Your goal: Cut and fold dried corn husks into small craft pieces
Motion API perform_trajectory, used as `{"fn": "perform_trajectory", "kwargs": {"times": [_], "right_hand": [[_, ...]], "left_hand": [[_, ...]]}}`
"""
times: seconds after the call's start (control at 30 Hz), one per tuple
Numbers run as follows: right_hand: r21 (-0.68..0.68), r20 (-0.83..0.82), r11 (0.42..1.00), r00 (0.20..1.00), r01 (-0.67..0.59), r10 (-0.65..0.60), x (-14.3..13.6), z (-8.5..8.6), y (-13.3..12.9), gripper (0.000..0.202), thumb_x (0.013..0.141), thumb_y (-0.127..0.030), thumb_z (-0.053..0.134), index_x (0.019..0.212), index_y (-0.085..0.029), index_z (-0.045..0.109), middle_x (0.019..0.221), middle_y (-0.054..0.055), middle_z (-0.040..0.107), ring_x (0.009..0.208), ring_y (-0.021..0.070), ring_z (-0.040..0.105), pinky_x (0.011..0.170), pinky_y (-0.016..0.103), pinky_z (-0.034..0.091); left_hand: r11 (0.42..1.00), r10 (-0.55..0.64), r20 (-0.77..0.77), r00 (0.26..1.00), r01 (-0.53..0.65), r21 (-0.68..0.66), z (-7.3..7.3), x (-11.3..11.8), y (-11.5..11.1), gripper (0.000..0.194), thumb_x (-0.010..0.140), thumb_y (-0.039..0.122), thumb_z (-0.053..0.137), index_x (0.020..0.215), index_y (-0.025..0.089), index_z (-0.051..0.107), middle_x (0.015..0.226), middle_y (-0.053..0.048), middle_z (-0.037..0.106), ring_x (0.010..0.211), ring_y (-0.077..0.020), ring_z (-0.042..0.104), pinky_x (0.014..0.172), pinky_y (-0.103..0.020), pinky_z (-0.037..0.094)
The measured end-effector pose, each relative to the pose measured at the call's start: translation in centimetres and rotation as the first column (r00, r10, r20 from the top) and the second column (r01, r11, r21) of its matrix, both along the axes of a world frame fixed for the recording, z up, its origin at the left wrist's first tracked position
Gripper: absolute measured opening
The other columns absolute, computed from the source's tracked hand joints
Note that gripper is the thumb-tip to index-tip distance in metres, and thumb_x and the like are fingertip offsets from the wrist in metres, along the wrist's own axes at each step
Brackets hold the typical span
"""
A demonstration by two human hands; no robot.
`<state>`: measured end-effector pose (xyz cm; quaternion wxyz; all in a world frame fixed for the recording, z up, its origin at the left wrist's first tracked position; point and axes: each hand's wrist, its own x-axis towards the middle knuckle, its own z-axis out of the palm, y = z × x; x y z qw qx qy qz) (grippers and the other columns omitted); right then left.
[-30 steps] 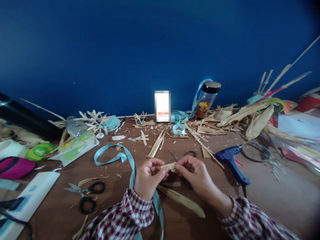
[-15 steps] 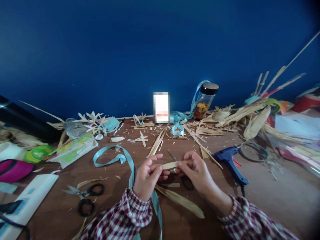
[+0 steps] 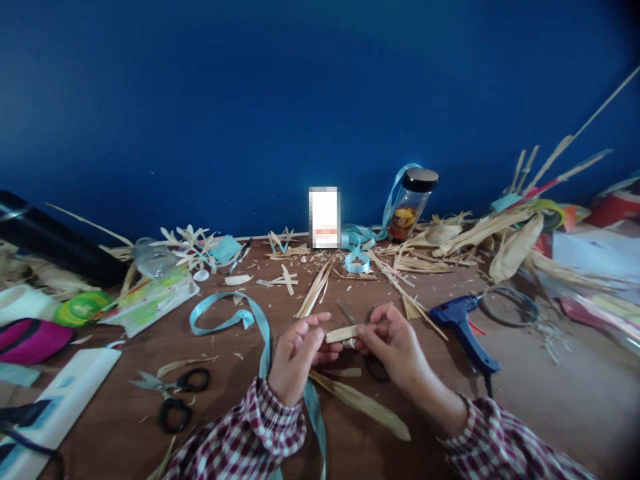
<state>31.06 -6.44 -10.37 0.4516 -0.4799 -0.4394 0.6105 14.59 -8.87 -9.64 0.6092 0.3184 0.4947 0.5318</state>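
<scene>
A short pale husk strip (image 3: 343,333) spans the gap between my hands, above the brown table. My right hand (image 3: 395,343) pinches its right end between thumb and fingers. My left hand (image 3: 299,353) is at its left end, thumb raised off the strip and fingers apart beneath it. A small pale knotted piece (image 3: 349,343) shows just under the strip by my right fingers. Below my hands lies a long husk leaf (image 3: 365,403). Blue ribbon (image 3: 264,333) runs down beside my left wrist and under it.
Open scissors (image 3: 173,393) lie at the left, near a white power strip (image 3: 65,407). A blue glue gun (image 3: 465,330) rests at the right. Behind are a black-lidded jar (image 3: 413,203), husk scraps, husk bundles (image 3: 480,233) and a husk flower (image 3: 187,243).
My left thumb has lifted off the strip's left end, while my right hand keeps its pinch. The whole view has shifted slightly.
</scene>
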Motion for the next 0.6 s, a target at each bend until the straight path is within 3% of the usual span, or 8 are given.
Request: {"fn": "perform_trajectory", "kwargs": {"times": [0.17,0.33,0.6], "right_hand": [[0.001,0.003,1.0,1.0,0.007,-0.007,0.11,-0.31,0.09,0.038,0.072,-0.04,0.07,0.081,-0.024,0.037,0.057,-0.006,0.061,0.055,0.0143,0.063,0.053,0.023,0.047],[0.012,0.026,1.0,1.0,0.013,-0.014,0.17,-0.57,0.14,0.038,0.072,-0.041,0.07,0.081,-0.024,0.037,0.056,-0.007,0.059,0.054,0.015,0.062,0.052,0.024,0.046],[0.029,0.03,0.999,0.999,-0.027,0.026,-0.05,-0.4,-0.01,0.033,0.076,-0.038,0.067,0.085,-0.024,0.038,0.059,-0.006,0.062,0.058,0.0162,0.064,0.056,0.025,0.047]], "left_hand": [[0.999,-0.039,-0.076,0.996,0.04,0.015,0.22,0.16,-0.02,0.056,0.062,0.029,0.078,0.111,0.012,0.057,0.079,-0.007,0.074,0.069,-0.0168,0.069,0.067,-0.027,0.057],[0.998,-0.056,-0.124,0.991,0.054,-0.018,0.15,0.06,0.18,0.058,0.065,0.031,0.076,0.115,0.011,0.056,0.075,-0.007,0.074,0.068,-0.017,0.07,0.064,-0.025,0.057],[1.0,-0.025,-0.145,0.989,0.027,0.011,-0.19,0.12,0.02,0.037,0.067,0.032,0.074,0.096,0.011,0.066,0.069,-0.005,0.073,0.061,-0.0141,0.068,0.061,-0.024,0.057]]}}
